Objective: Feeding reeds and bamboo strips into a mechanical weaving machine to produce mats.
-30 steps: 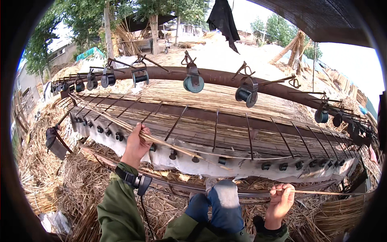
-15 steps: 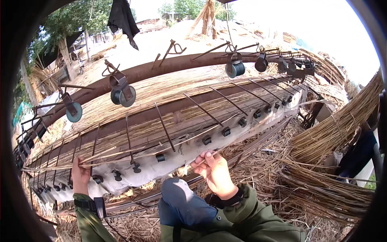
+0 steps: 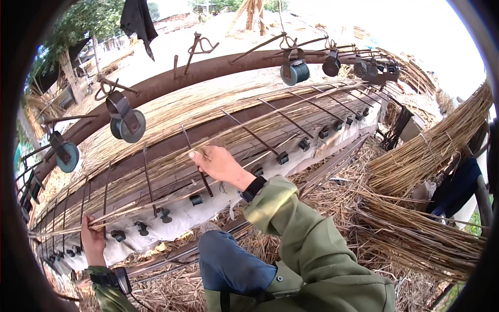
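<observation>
My left hand (image 3: 93,242) is closed round thin reed stalks (image 3: 136,208) at the lower left of the rack, and the stalks slant up to the right. My right hand (image 3: 222,163) is above the middle of the rack, near an upright metal rod (image 3: 197,162). Its fingers are curled with the thumb pointing left; what they grip, if anything, is hidden. Long reeds (image 3: 171,112) lie behind the row of rods. Below the rods, a pale sheet-covered beam (image 3: 179,210) carries several small dark bobbins (image 3: 195,199).
A curved rusty pipe (image 3: 218,66) crosses above the rack, with several wire spools (image 3: 127,125) hanging from it. Reed bundles (image 3: 426,145) lean at the right, and loose straw (image 3: 332,208) covers the ground. My bent knee (image 3: 231,260) is close to the beam.
My right hand has moved up and left, from in front of the beam to over the rods. My left hand keeps its hold on the stalks. The view has shifted slightly.
</observation>
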`<control>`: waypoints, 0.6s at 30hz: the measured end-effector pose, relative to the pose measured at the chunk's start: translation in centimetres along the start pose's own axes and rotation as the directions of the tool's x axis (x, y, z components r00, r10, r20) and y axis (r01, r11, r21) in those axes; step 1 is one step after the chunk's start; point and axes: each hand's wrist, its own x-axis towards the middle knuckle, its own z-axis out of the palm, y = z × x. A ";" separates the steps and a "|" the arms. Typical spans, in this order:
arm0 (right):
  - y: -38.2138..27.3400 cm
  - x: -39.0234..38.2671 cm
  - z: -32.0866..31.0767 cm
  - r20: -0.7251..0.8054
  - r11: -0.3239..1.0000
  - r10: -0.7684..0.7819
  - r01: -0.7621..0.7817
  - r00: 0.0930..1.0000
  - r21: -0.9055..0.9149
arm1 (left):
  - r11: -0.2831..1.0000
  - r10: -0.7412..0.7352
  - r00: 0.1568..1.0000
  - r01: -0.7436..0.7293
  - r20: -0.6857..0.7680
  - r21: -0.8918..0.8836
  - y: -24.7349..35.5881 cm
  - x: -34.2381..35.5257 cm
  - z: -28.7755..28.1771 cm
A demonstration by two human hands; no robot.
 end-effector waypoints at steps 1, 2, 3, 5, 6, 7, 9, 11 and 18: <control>-0.2 -0.8 0.4 0.032 0.959 -0.202 0.204 0.979 -0.195 | 0.999 -0.003 1.000 0.003 0.000 -0.045 0.0 -0.2 0.1; -0.7 -1.8 1.1 0.015 0.869 -0.408 0.394 0.913 -0.299 | 0.993 -0.016 0.997 0.007 -0.075 -0.117 0.1 -0.5 0.2; -1.1 -3.0 1.7 0.032 0.806 -0.511 0.492 0.859 -0.329 | 0.993 -0.024 0.999 0.021 -0.022 -0.116 0.3 -0.7 0.3; -1.8 -5.5 3.0 0.101 0.650 -0.644 0.612 0.758 -0.450 | 0.986 -0.037 0.999 0.037 0.001 -0.160 0.7 -1.2 0.5; -2.2 -6.3 3.9 0.128 0.601 -0.675 0.643 0.726 -0.475 | 0.984 -0.049 0.999 0.044 -0.020 -0.171 0.9 -1.4 0.7; -2.4 -6.8 4.7 0.144 0.591 -0.689 0.666 0.710 -0.456 | 0.983 -0.033 0.999 0.032 -0.002 -0.180 1.2 -1.9 0.8; -2.7 -7.6 6.4 0.165 0.565 -0.724 0.713 0.670 -0.416 | 0.978 -0.035 0.999 0.028 -0.031 -0.209 1.8 -2.8 1.2; -2.8 -7.9 7.5 0.289 0.632 -0.645 0.706 0.707 -0.318 | 0.961 -0.059 0.996 0.038 -0.067 -0.274 2.3 -3.6 1.5; -2.5 -9.7 6.5 0.270 0.902 -0.430 0.424 0.861 0.083 | 0.969 -0.067 0.996 0.051 -0.059 -0.240 3.0 -4.8 0.7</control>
